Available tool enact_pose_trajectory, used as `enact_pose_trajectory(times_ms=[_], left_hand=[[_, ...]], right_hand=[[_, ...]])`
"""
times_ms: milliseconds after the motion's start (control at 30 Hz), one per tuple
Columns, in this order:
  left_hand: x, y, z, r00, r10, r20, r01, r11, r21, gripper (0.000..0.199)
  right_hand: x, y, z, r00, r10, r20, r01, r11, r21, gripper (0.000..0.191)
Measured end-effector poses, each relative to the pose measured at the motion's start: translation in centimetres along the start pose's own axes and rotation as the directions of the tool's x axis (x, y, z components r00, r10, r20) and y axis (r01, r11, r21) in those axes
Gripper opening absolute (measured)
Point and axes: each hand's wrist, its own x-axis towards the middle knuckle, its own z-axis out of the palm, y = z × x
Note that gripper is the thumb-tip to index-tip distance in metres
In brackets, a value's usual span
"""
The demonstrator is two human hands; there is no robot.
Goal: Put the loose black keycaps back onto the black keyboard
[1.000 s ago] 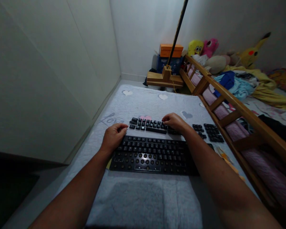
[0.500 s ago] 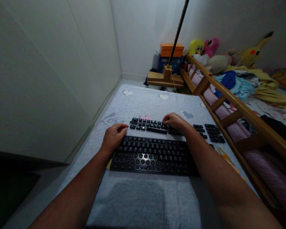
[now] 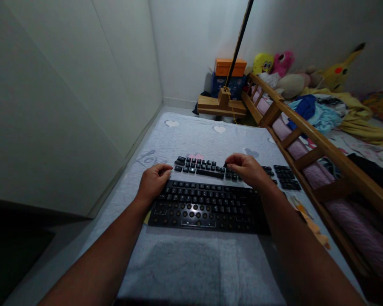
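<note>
A black keyboard (image 3: 204,199) lies flat on a pale blue-grey cloth; its upper rows carry keycaps, while many lower positions show bare round sockets. Beyond it, loose black keycaps (image 3: 198,163) are laid out in rows, with a long spacebar keycap (image 3: 210,173) among them. My left hand (image 3: 155,180) rests at the keyboard's upper left corner, thumb and fingertips pressed together; what they hold, if anything, is hidden. Over the loose rows, my right hand (image 3: 247,168) pinches a small black keycap (image 3: 225,164). Its forearm covers the keyboard's right end.
More loose keycaps (image 3: 286,177) lie at the right. An orange-yellow item (image 3: 312,225) sits near the wooden bed rail (image 3: 319,146). A wooden stand (image 3: 222,104) with a black pole and stacked boxes (image 3: 230,68) are at the back. A pale panel (image 3: 83,85) borders the left.
My right hand has moved a little to the right and lifted a keycap from the loose rows. My left hand has stayed in about the same place.
</note>
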Motion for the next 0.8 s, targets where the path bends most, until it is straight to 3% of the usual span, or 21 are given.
enact_pose_trajectory(times_ms=[167,300,500,800], left_hand=[[0.0,0.1,-0.1,1.0,0.003,0.002,-0.003,1.0,0.009,0.032],[0.0,0.3,-0.1,1.0,0.005,-0.001,-0.005,1.0,0.01,0.03],[0.0,0.2,0.0,1.0,-0.01,-0.006,0.01,1.0,0.003,0.031],[0.0,0.3,-0.1,1.0,-0.008,-0.001,0.008,1.0,-0.011,0.03]], right_hand=[[-5.8,-1.7,2.4,1.0,-0.021,-0.013,0.021,1.0,0.002,0.015],[-8.6,-1.8,4.9,0.995,-0.093,-0.027,0.091,0.994,-0.052,0.012],[-9.7,-1.4,7.3,0.98,-0.197,0.022,0.198,0.961,-0.192,0.015],[-10.4,-1.3,9.0,0.963,-0.269,0.005,0.257,0.918,-0.302,0.014]])
